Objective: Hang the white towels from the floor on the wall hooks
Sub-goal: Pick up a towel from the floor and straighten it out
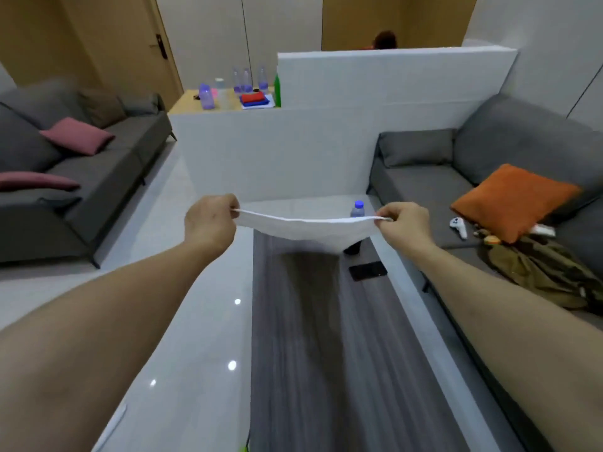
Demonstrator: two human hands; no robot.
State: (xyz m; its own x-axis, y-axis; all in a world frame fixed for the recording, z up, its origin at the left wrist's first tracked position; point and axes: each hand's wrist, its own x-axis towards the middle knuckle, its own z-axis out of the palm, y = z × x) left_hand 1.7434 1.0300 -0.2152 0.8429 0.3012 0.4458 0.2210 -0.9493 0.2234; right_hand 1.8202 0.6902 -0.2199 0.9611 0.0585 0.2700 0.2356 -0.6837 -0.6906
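1. The left hand [210, 223] and the right hand [404, 225] are stretched forward, each with fingers curled tight round one top corner of a white towel [306, 230].
2. The towel hangs in the air between the two hands, its upper edge pulled nearly straight and its middle sagging in a shallow curve — it is above the long dark wood-grain table [310, 337], not touching it.
3. On the table, behind the towel, stands a bottle with a blue cap [358, 208]; its lower part looks dark, but the towel hides most of it, so what it holds cannot be told. A black phone [368, 270] lies flat just beside it.
4. A grey sofa [424, 187] on the right carries an orange cushion [514, 200], a white controller [458, 227] and a crumpled olive garment [541, 269].
5. A second grey sofa [65, 197] on the left carries pink cushions [76, 136].
6. On the far counter [186, 101] stand several clear bottles with purple labels [206, 96] — too blurred to judge their contents — beside folded red and blue cloths [254, 98].
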